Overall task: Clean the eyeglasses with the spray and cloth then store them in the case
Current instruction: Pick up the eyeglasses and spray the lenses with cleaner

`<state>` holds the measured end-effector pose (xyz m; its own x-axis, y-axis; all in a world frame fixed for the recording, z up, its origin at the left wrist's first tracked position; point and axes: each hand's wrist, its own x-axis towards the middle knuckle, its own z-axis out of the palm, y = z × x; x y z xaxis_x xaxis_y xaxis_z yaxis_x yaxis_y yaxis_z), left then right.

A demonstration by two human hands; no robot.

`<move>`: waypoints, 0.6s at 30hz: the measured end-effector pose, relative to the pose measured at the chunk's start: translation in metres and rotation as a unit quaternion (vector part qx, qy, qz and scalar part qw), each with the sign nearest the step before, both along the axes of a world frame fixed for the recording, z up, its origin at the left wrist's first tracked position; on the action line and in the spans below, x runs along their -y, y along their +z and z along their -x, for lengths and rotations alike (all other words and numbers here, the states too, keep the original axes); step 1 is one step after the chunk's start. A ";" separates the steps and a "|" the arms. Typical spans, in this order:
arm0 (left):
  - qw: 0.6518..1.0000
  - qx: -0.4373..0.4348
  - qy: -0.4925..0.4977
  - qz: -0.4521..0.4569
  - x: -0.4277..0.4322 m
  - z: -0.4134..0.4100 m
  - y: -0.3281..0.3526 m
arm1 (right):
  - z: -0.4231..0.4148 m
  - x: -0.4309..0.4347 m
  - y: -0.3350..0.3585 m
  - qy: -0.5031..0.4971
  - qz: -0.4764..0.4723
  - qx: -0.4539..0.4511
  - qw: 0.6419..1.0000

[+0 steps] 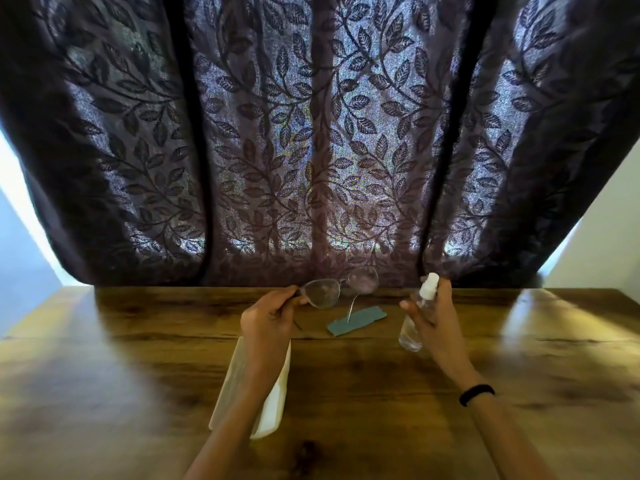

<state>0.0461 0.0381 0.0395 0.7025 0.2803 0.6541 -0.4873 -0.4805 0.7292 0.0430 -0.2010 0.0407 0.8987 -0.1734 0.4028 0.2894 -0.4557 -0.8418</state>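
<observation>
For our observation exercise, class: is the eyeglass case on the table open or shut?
Open: the case's two halves lie splayed apart on the table, partly hidden beneath the left forearm.

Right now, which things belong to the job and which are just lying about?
Job: eyeglasses in left hand; spray bottle in right hand; cloth on table; case under left forearm.
Bystanders: curtain; wristband on right wrist.

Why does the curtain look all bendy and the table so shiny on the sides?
Head view: the wide-angle lens bows the curtain; daylight beside it glares off the table at both sides; its near part looks blurry, the eyeglasses sharper.
</observation>
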 end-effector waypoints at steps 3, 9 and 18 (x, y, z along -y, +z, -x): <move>1.000 0.000 -0.001 0.003 0.000 0.000 -0.001 | -0.004 0.004 -0.010 -0.021 0.008 -0.022 1.000; 1.000 0.002 0.001 0.012 0.001 -0.001 -0.002 | -0.006 0.007 -0.030 -0.049 0.000 -0.047 0.998; 0.999 0.014 -0.008 0.041 -0.002 0.001 0.000 | -0.003 -0.002 -0.007 -0.100 0.026 0.050 0.993</move>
